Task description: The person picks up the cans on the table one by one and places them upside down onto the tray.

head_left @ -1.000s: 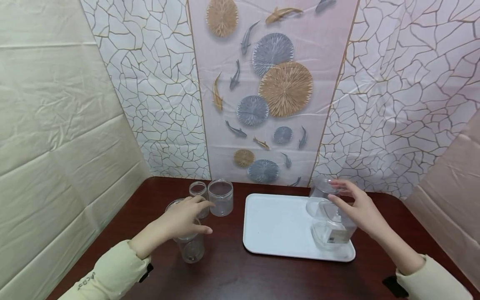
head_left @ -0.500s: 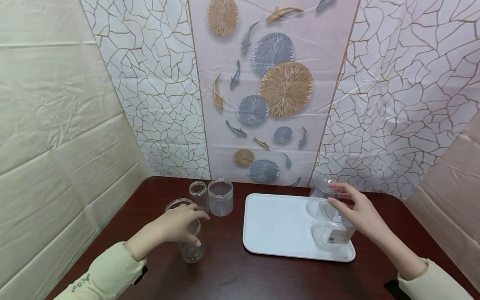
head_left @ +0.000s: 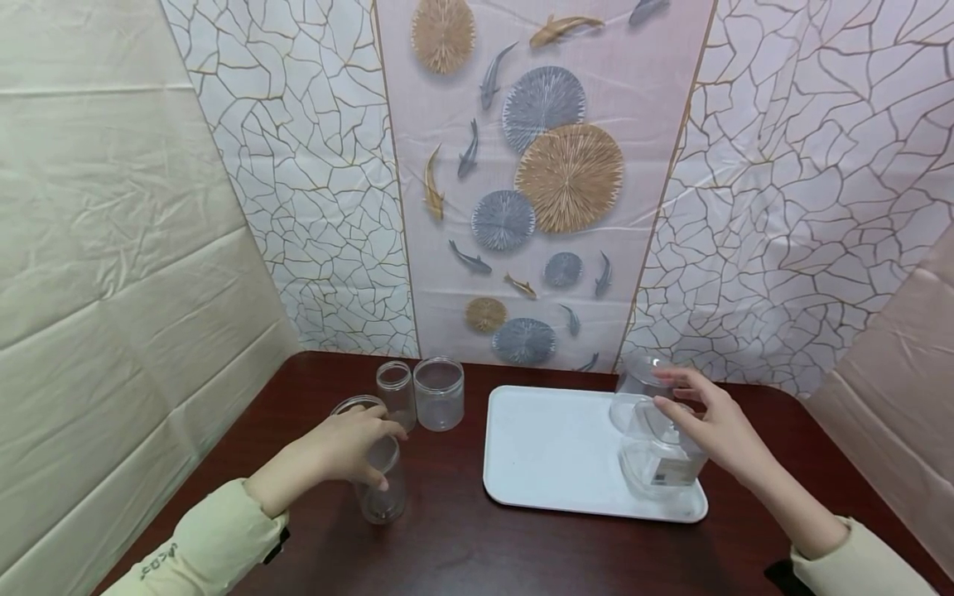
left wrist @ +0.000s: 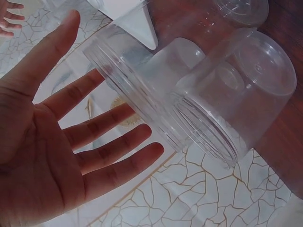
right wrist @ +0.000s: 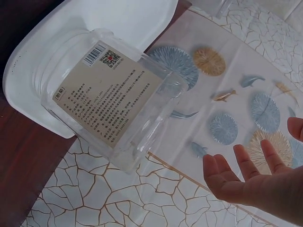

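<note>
My left hand (head_left: 343, 447) hovers with fingers spread over two clear plastic jars on the left: a tall one in front (head_left: 383, 501) and a wide one behind it, mostly hidden by the hand. In the left wrist view, the fingers (left wrist: 111, 175) are apart and the fingertips overlap the rim of a clear jar (left wrist: 123, 61). On the right, my right hand (head_left: 719, 422) has its fingers bent loosely above a clear jar with a printed label (head_left: 674, 470). The right wrist view shows that jar (right wrist: 109, 94) apart from the fingertips, with nothing in the hand.
A white tray (head_left: 544, 447) lies on the dark red table (head_left: 462, 546) and bears the labelled jar and another clear jar (head_left: 633, 385) behind it. Two more clear jars, one narrow (head_left: 398, 397) and one wide (head_left: 440, 401), stand at the back left. Patterned cloth walls enclose the table.
My left hand has drawn a little left and downward over the front jar, its thumb now lower. The right hand has hardly moved; the jars and tray stay in place.
</note>
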`<control>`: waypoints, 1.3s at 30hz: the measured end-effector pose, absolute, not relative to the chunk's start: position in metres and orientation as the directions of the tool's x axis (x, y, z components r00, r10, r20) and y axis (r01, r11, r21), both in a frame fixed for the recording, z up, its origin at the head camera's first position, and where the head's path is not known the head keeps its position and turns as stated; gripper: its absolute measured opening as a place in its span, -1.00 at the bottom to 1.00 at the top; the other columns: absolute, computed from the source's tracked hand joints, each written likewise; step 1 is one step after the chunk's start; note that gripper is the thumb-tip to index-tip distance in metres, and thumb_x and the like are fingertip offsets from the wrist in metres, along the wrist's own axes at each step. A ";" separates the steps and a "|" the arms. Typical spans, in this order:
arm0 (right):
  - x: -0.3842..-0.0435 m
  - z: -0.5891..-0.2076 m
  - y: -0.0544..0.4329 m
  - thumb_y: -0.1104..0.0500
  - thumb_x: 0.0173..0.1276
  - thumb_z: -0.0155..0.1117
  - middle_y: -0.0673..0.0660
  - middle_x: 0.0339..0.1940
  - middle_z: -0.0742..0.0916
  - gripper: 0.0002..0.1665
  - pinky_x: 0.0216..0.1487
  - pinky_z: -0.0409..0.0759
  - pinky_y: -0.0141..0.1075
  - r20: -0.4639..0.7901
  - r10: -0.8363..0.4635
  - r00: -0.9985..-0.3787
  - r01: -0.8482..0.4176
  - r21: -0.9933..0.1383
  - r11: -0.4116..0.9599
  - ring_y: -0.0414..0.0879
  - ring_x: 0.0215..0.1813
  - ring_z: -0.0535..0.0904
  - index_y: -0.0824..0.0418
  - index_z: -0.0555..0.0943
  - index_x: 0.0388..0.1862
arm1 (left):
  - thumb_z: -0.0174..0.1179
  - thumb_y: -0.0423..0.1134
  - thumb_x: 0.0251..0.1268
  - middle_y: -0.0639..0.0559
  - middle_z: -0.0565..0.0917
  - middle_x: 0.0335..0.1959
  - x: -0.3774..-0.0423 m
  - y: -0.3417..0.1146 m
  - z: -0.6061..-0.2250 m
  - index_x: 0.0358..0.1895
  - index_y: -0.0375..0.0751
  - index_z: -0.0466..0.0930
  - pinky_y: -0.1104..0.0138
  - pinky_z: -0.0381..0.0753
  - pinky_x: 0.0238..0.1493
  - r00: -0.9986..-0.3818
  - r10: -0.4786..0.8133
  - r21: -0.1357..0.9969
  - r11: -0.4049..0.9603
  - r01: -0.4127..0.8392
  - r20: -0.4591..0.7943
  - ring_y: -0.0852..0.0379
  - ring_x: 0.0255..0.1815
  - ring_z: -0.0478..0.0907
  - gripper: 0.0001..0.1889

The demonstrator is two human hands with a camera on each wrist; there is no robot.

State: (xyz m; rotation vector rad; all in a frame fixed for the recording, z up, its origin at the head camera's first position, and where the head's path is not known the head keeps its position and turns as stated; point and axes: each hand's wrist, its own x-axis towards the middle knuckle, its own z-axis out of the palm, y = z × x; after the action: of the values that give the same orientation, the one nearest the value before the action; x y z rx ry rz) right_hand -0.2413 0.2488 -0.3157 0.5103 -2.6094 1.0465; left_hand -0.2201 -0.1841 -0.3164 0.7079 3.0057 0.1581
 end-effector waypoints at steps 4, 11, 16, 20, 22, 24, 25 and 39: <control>-0.241 -0.318 0.250 0.19 0.40 0.14 0.40 0.15 0.55 -0.54 0.07 0.41 0.19 0.394 -0.219 -0.892 -0.429 -0.590 0.684 0.38 0.13 0.46 0.30 0.39 0.24 | 0.53 -0.13 -0.24 -0.05 0.55 -0.16 -0.223 -0.186 -0.316 -0.04 -0.14 0.62 0.09 0.55 -0.18 -0.889 0.457 0.139 0.882 0.450 -0.022 0.00 -0.17 0.52 -0.45; -0.242 -0.319 0.250 0.19 0.41 0.13 0.38 0.15 0.55 -0.55 0.09 0.39 0.14 0.392 -0.228 -0.891 -0.435 -0.595 0.676 0.33 0.14 0.45 0.32 0.40 0.22 | 0.51 -0.17 -0.20 -0.09 0.59 -0.17 -0.224 -0.186 -0.314 -0.07 -0.18 0.61 0.13 0.56 -0.16 -0.879 0.476 0.149 0.871 0.468 -0.025 0.02 -0.19 0.56 -0.49; -0.242 -0.319 0.249 0.19 0.41 0.12 0.38 0.15 0.55 -0.56 0.10 0.39 0.15 0.388 -0.233 -0.892 -0.436 -0.599 0.671 0.32 0.14 0.45 0.32 0.40 0.22 | 0.50 -0.19 -0.19 -0.10 0.61 -0.16 -0.225 -0.188 -0.314 -0.06 -0.22 0.60 0.11 0.56 -0.10 -0.878 0.479 0.143 0.870 0.472 -0.016 -0.01 -0.14 0.57 -0.49; -0.242 -0.318 0.248 0.18 0.40 0.13 0.36 0.15 0.56 -0.56 0.09 0.41 0.09 0.391 -0.234 -0.890 -0.438 -0.593 0.675 0.30 0.14 0.46 0.31 0.41 0.21 | 0.50 -0.18 -0.19 -0.07 0.61 -0.17 -0.225 -0.190 -0.314 -0.08 -0.22 0.61 0.12 0.56 -0.11 -0.880 0.476 0.140 0.872 0.469 -0.014 0.01 -0.15 0.56 -0.50; -0.242 -0.317 0.247 0.18 0.40 0.14 0.36 0.15 0.56 -0.56 0.09 0.41 0.09 0.392 -0.235 -0.889 -0.440 -0.592 0.676 0.30 0.14 0.46 0.31 0.41 0.21 | 0.49 -0.19 -0.20 -0.07 0.61 -0.18 -0.225 -0.190 -0.313 -0.09 -0.23 0.61 0.14 0.56 -0.12 -0.879 0.477 0.136 0.871 0.471 -0.009 0.02 -0.17 0.56 -0.52; -0.242 -0.316 0.247 0.18 0.40 0.13 0.36 0.15 0.56 -0.56 0.09 0.41 0.09 0.393 -0.233 -0.889 -0.439 -0.592 0.676 0.31 0.14 0.46 0.31 0.41 0.21 | 0.49 -0.19 -0.19 -0.07 0.61 -0.17 -0.225 -0.191 -0.312 -0.10 -0.23 0.61 0.15 0.56 -0.13 -0.879 0.478 0.132 0.871 0.473 -0.006 0.03 -0.17 0.56 -0.52; -0.242 -0.316 0.247 0.18 0.40 0.13 0.36 0.15 0.56 -0.55 0.09 0.41 0.10 0.390 -0.234 -0.891 -0.438 -0.594 0.675 0.32 0.15 0.46 0.32 0.41 0.21 | 0.49 -0.19 -0.19 -0.07 0.61 -0.16 -0.226 -0.191 -0.311 -0.11 -0.23 0.62 0.15 0.56 -0.13 -0.878 0.478 0.128 0.871 0.474 -0.003 0.03 -0.17 0.55 -0.53; -0.239 -0.315 0.243 0.14 0.41 0.12 0.40 0.20 0.52 -0.52 0.12 0.41 0.19 0.348 -0.229 -0.909 -0.407 -0.626 0.665 0.36 0.19 0.42 0.33 0.38 0.23 | 0.50 -0.07 -0.20 0.00 0.59 -0.26 -0.226 -0.186 -0.299 -0.13 -0.13 0.62 0.28 0.50 -0.27 -0.880 0.474 0.150 0.869 0.472 0.023 0.15 -0.31 0.48 -0.53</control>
State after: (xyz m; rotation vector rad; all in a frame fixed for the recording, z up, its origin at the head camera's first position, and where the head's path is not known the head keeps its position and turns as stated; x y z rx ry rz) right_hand -0.2395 0.2430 -0.3147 0.5139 -2.6421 1.0797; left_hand -0.2255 -0.1859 -0.2989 0.7654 3.0229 0.2372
